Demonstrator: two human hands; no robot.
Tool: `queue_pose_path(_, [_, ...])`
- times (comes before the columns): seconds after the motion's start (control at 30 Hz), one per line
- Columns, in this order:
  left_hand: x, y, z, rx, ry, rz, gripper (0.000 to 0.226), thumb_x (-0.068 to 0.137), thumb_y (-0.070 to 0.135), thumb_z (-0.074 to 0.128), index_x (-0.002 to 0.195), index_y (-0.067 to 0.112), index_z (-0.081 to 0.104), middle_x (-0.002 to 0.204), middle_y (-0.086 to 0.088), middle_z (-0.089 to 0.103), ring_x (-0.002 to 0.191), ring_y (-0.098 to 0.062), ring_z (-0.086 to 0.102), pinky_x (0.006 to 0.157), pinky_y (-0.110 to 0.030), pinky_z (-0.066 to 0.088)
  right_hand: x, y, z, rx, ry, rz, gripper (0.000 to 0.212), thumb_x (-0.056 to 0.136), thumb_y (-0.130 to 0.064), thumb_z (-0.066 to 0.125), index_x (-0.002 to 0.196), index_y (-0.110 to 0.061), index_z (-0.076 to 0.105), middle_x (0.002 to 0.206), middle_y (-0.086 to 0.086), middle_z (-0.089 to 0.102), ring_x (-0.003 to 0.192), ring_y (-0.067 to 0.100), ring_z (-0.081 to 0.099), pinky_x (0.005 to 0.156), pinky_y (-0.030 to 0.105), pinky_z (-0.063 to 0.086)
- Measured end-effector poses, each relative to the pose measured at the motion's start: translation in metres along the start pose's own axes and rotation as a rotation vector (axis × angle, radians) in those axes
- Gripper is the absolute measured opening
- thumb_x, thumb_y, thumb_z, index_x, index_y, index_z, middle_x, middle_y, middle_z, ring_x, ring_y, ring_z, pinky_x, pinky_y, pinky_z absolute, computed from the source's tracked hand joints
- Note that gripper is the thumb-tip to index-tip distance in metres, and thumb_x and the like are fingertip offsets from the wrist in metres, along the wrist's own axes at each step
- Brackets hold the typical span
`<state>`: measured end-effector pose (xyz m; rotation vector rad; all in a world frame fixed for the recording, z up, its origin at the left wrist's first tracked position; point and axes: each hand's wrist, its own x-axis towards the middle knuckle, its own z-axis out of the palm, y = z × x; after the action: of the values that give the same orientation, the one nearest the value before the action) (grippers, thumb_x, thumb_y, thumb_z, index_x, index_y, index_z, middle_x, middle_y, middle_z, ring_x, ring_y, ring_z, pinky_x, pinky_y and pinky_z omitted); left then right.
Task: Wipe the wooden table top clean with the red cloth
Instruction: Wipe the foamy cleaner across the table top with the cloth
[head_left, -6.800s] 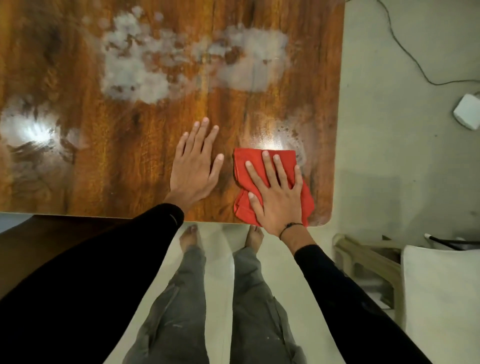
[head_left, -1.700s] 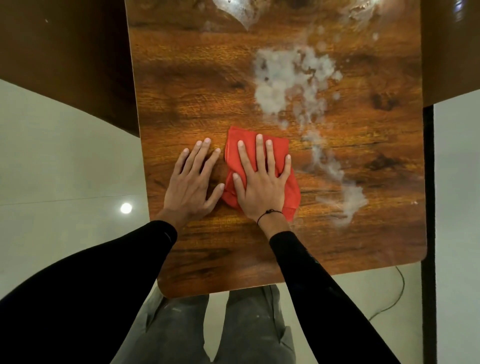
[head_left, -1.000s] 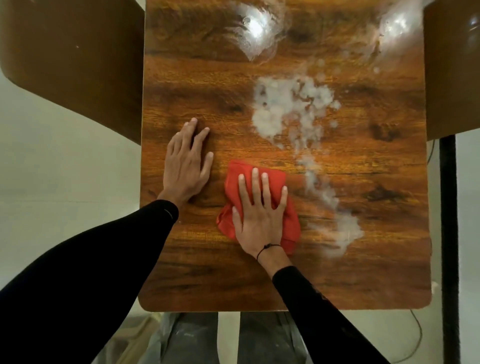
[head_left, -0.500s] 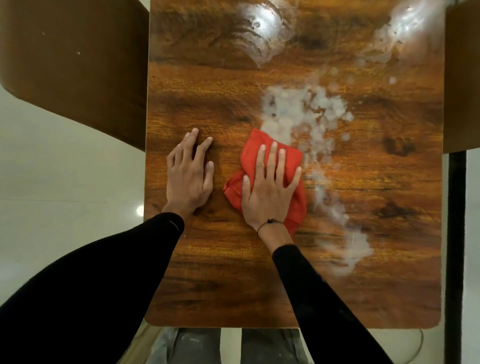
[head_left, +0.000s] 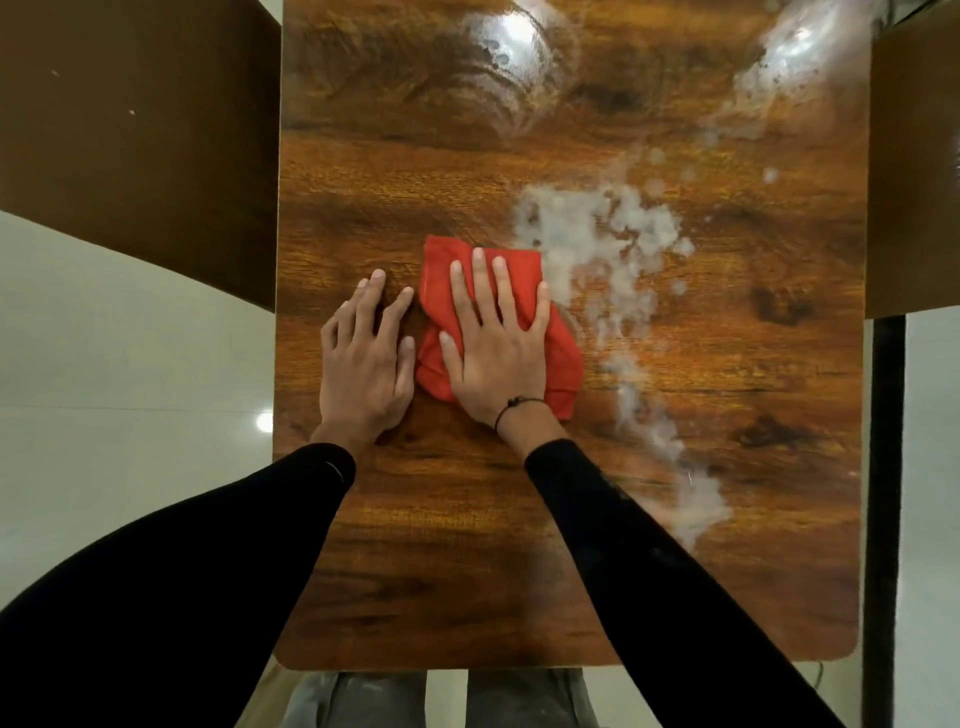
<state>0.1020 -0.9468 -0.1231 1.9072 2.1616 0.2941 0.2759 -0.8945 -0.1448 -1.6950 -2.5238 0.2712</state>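
Observation:
The red cloth (head_left: 563, 358) lies bunched on the wooden table top (head_left: 441, 571), a little left of the middle. My right hand (head_left: 493, 343) presses flat on it with fingers spread. My left hand (head_left: 366, 358) rests palm down on the bare wood just left of the cloth, its thumb side touching the cloth's edge. White powdery smears (head_left: 602, 234) spread right of the cloth and trail down toward the near right (head_left: 696, 509). Wet shiny patches sit at the far edge (head_left: 509, 47).
Dark brown panels stand beside the table at the left (head_left: 135, 145) and at the right (head_left: 914, 171). A black post (head_left: 883, 493) runs along the table's right edge. Pale floor shows on both sides. My legs are under the near edge.
The cloth under my right hand has slid slightly left, away from the white smear, and now touches my left hand. My left hand has stayed roughly in place.

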Motion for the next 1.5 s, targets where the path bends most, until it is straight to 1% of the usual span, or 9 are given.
queue_pose_path(0.3, [0.002,-0.001,-0.003,-0.006,-0.004,0.002,0.057,0.111,0.037,0.043,0.164,0.018,0.048,0.178,-0.015,0.032,0.164,-0.036,0.033,0.126,-0.057,0.032,0.0,0.027,-0.003,-0.025,0.086,0.35,0.079,0.114,-0.05,0.04,0.182,-0.017,0.017,0.19,0.011,0.011,0.176,0.034,0.014,0.135,0.074,0.009])
queue_pose_path(0.47, [0.002,-0.001,0.002,-0.015,-0.008,-0.002,0.055,0.111,0.035,0.043,0.164,0.018,0.047,0.178,-0.015,0.032,0.164,-0.035,0.032,0.126,-0.057,0.032,-0.043,0.016,0.001,-0.055,-0.026,0.091,0.082,0.113,-0.053,0.037,0.183,-0.018,0.012,0.191,0.009,0.003,0.177,0.031,0.007,0.136,0.073,0.004])
queue_pose_path(0.6, [0.002,-0.005,0.004,-0.018,-0.006,-0.001,0.054,0.112,0.032,0.04,0.164,0.019,0.046,0.179,-0.014,0.031,0.165,-0.034,0.03,0.126,-0.057,0.032,-0.003,0.015,-0.001,-0.055,-0.045,-0.098,0.08,0.112,-0.054,0.04,0.182,-0.02,0.018,0.19,0.007,0.008,0.176,0.03,0.012,0.135,0.074,0.005])
queue_pose_path(0.7, [0.002,-0.005,0.006,-0.008,-0.006,0.003,0.055,0.112,0.032,0.04,0.165,0.019,0.045,0.179,-0.014,0.03,0.165,-0.033,0.029,0.126,-0.055,0.031,0.042,0.014,-0.005,-0.044,-0.034,-0.13,0.078,0.113,-0.052,0.04,0.182,-0.021,0.019,0.19,0.007,0.01,0.176,0.03,0.013,0.135,0.074,0.008])
queue_pose_path(0.83, [0.002,-0.007,0.008,-0.008,0.006,0.012,0.055,0.112,0.033,0.04,0.165,0.02,0.044,0.179,-0.013,0.03,0.165,-0.032,0.03,0.126,-0.053,0.029,0.093,0.015,-0.01,-0.045,-0.016,-0.06,0.076,0.115,-0.052,0.034,0.182,-0.022,0.016,0.191,0.006,0.008,0.176,0.029,0.01,0.135,0.073,0.008])
queue_pose_path(0.97, [0.002,-0.007,0.007,-0.003,-0.015,-0.002,0.055,0.111,0.035,0.041,0.165,0.021,0.043,0.179,-0.012,0.03,0.165,-0.031,0.028,0.127,-0.051,0.025,0.124,0.035,-0.017,-0.03,-0.014,0.153,0.076,0.115,-0.052,0.029,0.183,-0.023,0.009,0.191,0.006,0.002,0.177,0.029,0.005,0.136,0.073,0.005])
queue_pose_path(1.17, [0.004,-0.007,0.007,-0.008,-0.04,-0.013,0.056,0.111,0.036,0.041,0.165,0.022,0.043,0.18,-0.012,0.029,0.165,-0.032,0.028,0.127,-0.055,0.028,0.081,0.036,-0.018,-0.039,0.04,0.351,0.078,0.114,-0.052,0.029,0.183,-0.02,0.01,0.191,0.009,0.004,0.177,0.033,0.007,0.136,0.074,0.006])
queue_pose_path(1.37, [0.003,-0.008,0.008,-0.004,-0.034,-0.007,0.057,0.109,0.034,0.043,0.165,0.021,0.042,0.18,-0.013,0.029,0.165,-0.033,0.03,0.126,-0.055,0.03,0.052,0.025,-0.01,-0.074,-0.036,-0.047,0.081,0.112,-0.053,0.041,0.182,-0.02,0.018,0.19,0.008,0.009,0.176,0.03,0.014,0.134,0.073,0.011])
queue_pose_path(1.5, [0.004,-0.008,0.008,-0.011,-0.031,-0.013,0.057,0.109,0.033,0.046,0.165,0.021,0.044,0.179,-0.013,0.031,0.165,-0.033,0.031,0.126,-0.056,0.031,0.087,0.028,-0.013,-0.07,-0.012,-0.109,0.078,0.114,-0.054,0.04,0.182,-0.023,0.02,0.19,0.007,0.012,0.176,0.03,0.015,0.135,0.073,0.012])
